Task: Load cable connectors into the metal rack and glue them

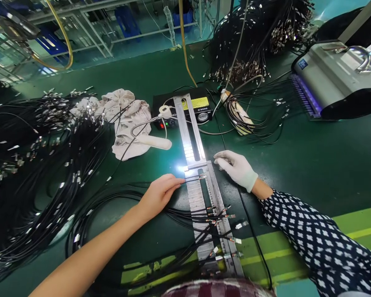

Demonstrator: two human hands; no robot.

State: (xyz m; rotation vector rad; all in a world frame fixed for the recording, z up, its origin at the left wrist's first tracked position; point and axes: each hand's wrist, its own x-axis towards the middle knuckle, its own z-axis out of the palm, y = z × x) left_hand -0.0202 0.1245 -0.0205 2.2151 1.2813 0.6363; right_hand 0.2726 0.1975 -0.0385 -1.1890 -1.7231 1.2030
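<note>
My bare left hand [160, 194] is closed in a pinch on a thin black cable [190, 180] at the left edge of a slotted metal fixture [197, 201]. The cable lies across the fixture, its small metal connector [203, 176] over the slot. Just right of the fixture is my right hand [236, 169] in a white glove, its fingers loosely bent and nothing visible in them. Further cables [176, 213] cross the fixture nearer to me, their connector ends to the right. A bright light [183, 168] shines at the fixture's left side, above my left fingertips.
A black control box [159, 105] stands under the fixture's far end. Left are a white cloth [128, 140], a white handle-shaped tool [156, 142] and a large cable pile [58, 165]. A coiled cable bundle [244, 113] and a silver machine with purple light [336, 82] are at right.
</note>
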